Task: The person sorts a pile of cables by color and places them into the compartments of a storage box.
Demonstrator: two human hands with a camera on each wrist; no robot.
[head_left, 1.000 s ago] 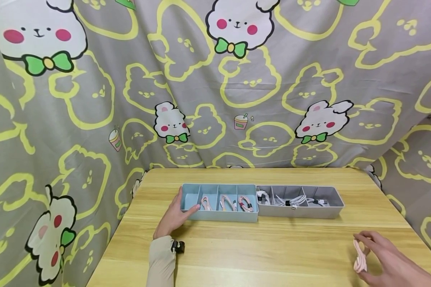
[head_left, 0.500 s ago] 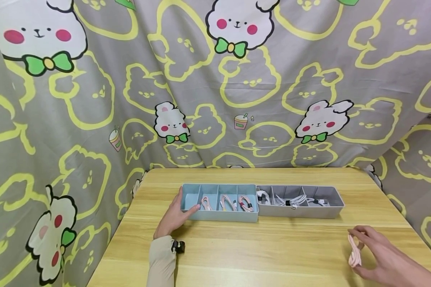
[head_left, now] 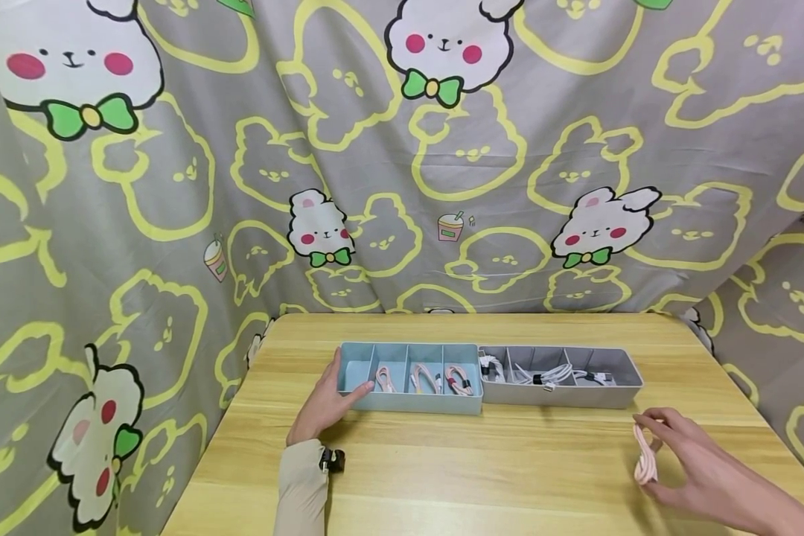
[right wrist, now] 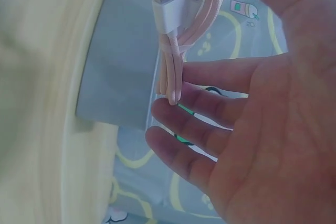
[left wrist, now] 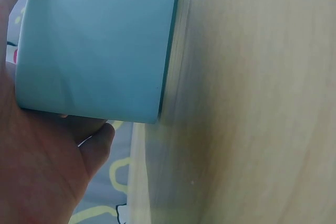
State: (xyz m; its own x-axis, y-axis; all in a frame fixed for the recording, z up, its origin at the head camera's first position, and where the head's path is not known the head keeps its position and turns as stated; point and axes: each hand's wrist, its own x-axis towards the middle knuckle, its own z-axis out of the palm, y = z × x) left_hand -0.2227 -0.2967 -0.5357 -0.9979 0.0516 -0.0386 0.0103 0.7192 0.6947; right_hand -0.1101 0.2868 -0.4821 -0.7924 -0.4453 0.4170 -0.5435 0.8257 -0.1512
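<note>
My left hand (head_left: pixel 321 409) grips the left end of a light blue divided box (head_left: pixel 415 403), thumb over its front rim. In the left wrist view that hand (left wrist: pixel 47 161) wraps around the smooth end wall (left wrist: pixel 100 45). Pink cables lie coiled in the box's three right compartments. Over the right side of the table, my right hand (head_left: pixel 693 461) pinches a bundled pink USB cable (head_left: pixel 644 458) between thumb and fingertips. Its USB plug (right wrist: pixel 169 14) shows in the right wrist view, where the lower fingers spread fairly straight.
A grey divided box (head_left: pixel 563 396) stands end to end with the blue one. It holds bundled white cables (head_left: pixel 543 374), some rising above the rim. The wooden table (head_left: pixel 482 476) is bordered behind and at the sides by a patterned curtain (head_left: pixel 388 246).
My right hand has moved left and slightly away from me, carrying the pink USB cable. The left hand and both boxes have stayed in place.
</note>
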